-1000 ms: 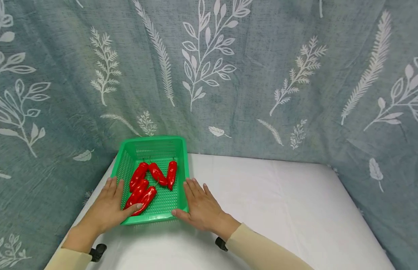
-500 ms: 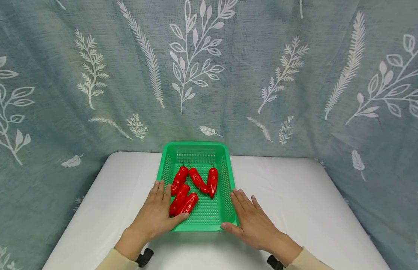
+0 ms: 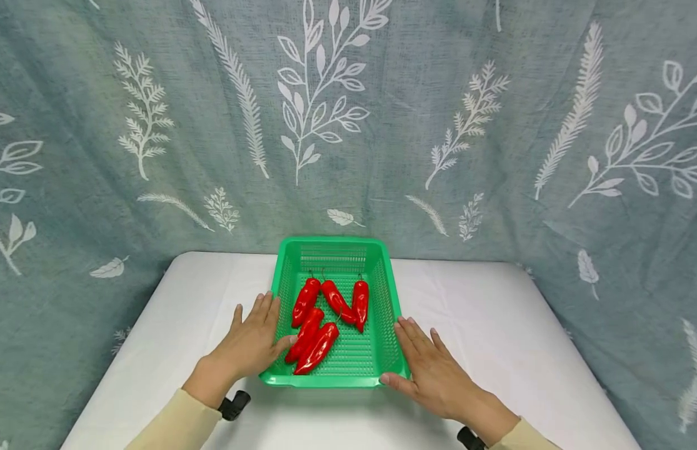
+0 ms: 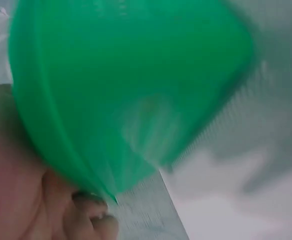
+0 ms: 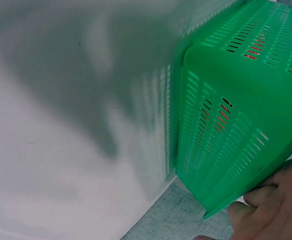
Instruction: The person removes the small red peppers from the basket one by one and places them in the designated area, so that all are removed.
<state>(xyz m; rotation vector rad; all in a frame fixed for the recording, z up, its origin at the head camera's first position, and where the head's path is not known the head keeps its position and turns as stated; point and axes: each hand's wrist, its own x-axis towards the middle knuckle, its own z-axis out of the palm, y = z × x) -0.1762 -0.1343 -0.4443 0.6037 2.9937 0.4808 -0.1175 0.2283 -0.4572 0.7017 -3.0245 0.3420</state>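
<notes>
A green perforated plastic basket (image 3: 325, 380) stands on the white table near its back edge, with several glossy red chili peppers (image 3: 318, 349) lying in its left and middle part. My left hand (image 3: 244, 344) lies along the basket's left side, fingers straight and thumb over the near-left rim. On the opposite side, my right hand (image 3: 435, 378) rests with straight fingers against the rim, its thumb at the near-right corner. The left wrist view shows the basket's wall (image 4: 131, 65) blurred. In the right wrist view, red shows through the slots of the basket wall (image 5: 226, 135).
A grey-green curtain (image 3: 235, 156) with white leaf prints hangs behind and beside the table. White tablecloth (image 3: 494, 325) extends on both sides of the basket. Black wrist devices (image 3: 234, 405) sit under both wrists.
The basket with its peppers has moved right from the table's left side to its middle, both hands travelling with it. My left hand has since shifted slightly outward, its fingers more spread.
</notes>
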